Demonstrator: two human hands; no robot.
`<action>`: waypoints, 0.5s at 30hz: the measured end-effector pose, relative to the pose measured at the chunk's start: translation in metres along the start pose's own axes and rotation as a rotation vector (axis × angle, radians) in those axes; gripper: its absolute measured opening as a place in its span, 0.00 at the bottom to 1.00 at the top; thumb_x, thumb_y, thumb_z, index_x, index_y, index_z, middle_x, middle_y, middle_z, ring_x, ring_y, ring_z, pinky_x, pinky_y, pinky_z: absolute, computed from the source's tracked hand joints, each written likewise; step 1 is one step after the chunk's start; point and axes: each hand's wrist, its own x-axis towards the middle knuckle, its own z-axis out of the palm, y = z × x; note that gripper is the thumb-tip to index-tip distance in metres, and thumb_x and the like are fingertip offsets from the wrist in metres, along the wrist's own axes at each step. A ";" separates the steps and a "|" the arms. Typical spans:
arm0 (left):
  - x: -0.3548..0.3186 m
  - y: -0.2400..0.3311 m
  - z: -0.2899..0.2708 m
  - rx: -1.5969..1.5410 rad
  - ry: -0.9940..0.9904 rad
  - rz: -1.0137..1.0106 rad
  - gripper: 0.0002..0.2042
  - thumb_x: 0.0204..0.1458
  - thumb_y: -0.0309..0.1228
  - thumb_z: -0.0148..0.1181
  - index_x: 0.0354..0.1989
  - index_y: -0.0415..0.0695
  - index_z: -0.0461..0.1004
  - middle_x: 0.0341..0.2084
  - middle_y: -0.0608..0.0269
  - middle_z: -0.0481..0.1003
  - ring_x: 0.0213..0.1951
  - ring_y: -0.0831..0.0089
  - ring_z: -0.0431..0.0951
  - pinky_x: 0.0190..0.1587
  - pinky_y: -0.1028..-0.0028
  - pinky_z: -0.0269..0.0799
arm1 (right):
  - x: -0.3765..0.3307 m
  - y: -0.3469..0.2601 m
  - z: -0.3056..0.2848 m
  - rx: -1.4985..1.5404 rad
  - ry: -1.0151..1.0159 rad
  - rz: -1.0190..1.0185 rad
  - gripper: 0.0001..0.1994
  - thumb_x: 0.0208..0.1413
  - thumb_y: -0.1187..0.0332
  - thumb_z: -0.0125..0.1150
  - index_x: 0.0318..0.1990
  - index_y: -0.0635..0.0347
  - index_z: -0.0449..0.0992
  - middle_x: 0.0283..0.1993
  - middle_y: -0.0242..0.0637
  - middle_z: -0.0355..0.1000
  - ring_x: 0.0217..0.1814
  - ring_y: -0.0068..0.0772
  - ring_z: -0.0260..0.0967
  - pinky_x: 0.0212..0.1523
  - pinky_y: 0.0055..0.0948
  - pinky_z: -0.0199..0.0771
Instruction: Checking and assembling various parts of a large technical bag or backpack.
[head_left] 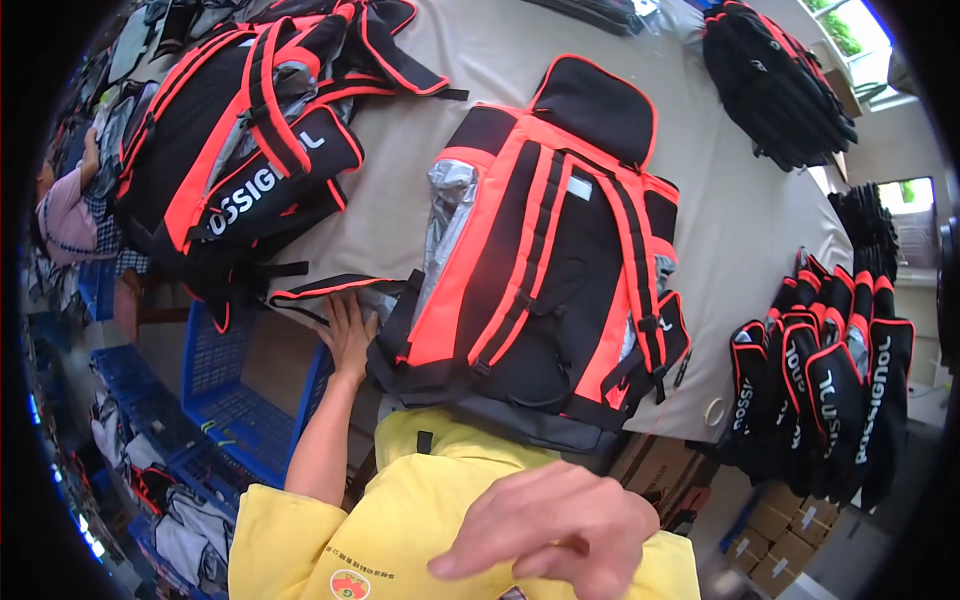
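A black backpack [575,270] with bright coral-red trim lies on the covered table, its two shoulder straps facing up and its lid flap spread toward the far side. My left hand [348,335] is spread at the near table edge, left of the backpack, its fingertips by a red-edged black strap [340,288] and grey plastic film. In front of my yellow shirt, my right hand [560,525] hovers apart from the backpack. One finger reaches leftward while the others bend loosely, and I see nothing held in it.
Another black and coral-red backpack [250,150] lies at the far left. A stack of black pieces [780,85] sits at the far right, and several black panels [835,390] hang over the right edge. Blue crates [235,375] stand at left below the table; a person [75,215] is beyond.
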 end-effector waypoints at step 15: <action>-0.006 -0.017 -0.028 -0.075 0.113 0.225 0.33 0.69 0.47 0.54 0.78 0.44 0.57 0.82 0.47 0.46 0.82 0.49 0.43 0.70 0.25 0.44 | 0.054 -0.003 0.102 -0.068 -0.076 -0.479 0.23 0.68 0.67 0.67 0.64 0.18 0.80 0.55 0.68 0.79 0.29 0.42 0.81 0.29 0.31 0.79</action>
